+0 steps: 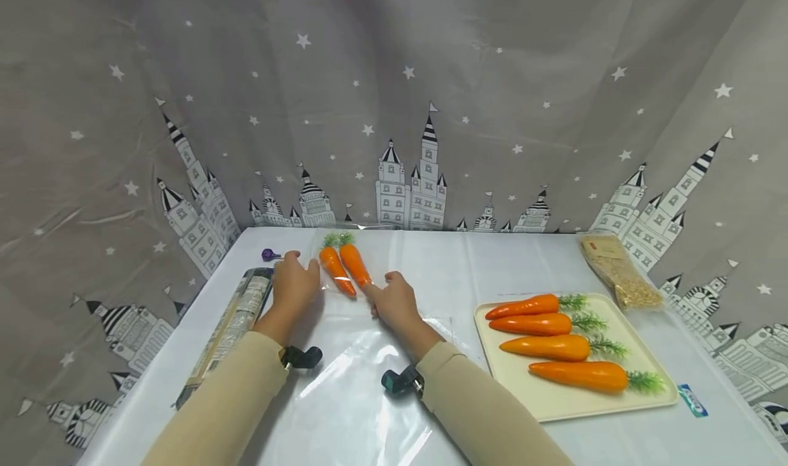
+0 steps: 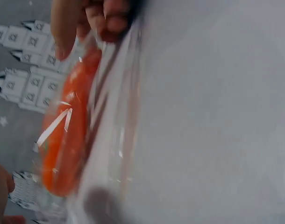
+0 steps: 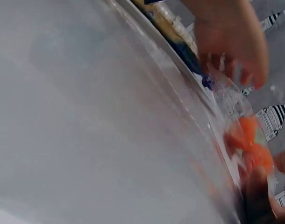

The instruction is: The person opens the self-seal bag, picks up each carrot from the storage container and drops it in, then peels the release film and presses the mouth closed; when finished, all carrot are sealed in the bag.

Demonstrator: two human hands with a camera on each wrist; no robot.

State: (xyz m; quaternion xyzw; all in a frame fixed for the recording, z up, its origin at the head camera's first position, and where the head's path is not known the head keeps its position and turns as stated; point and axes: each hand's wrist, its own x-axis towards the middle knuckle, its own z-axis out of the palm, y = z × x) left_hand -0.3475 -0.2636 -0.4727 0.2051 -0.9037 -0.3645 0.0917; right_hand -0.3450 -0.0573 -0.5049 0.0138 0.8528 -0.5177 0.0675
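Two orange carrots (image 1: 347, 267) with green tops lie side by side in a clear plastic bag (image 1: 382, 243) near the table's far edge. My right hand (image 1: 397, 305) pinches the bag at the tip of the right-hand carrot; in the left wrist view its thumb and curled fingers meet at the narrow end. Beside the bag's left edge is my left hand (image 1: 295, 285), its fingers extended and holding nothing. The right wrist view shows the left fingertips close by the plastic. Glare on the bag blurs the carrots (image 2: 70, 135) in the left wrist view.
Several more carrots (image 1: 542, 324) lie on a cream tray (image 1: 514, 384) at right. Behind it is a brownish packet (image 1: 622, 267); a small blue packet (image 1: 692, 400) lies beside it. At left are a long printed package (image 1: 230, 332) and a purple lollipop (image 1: 269, 254).
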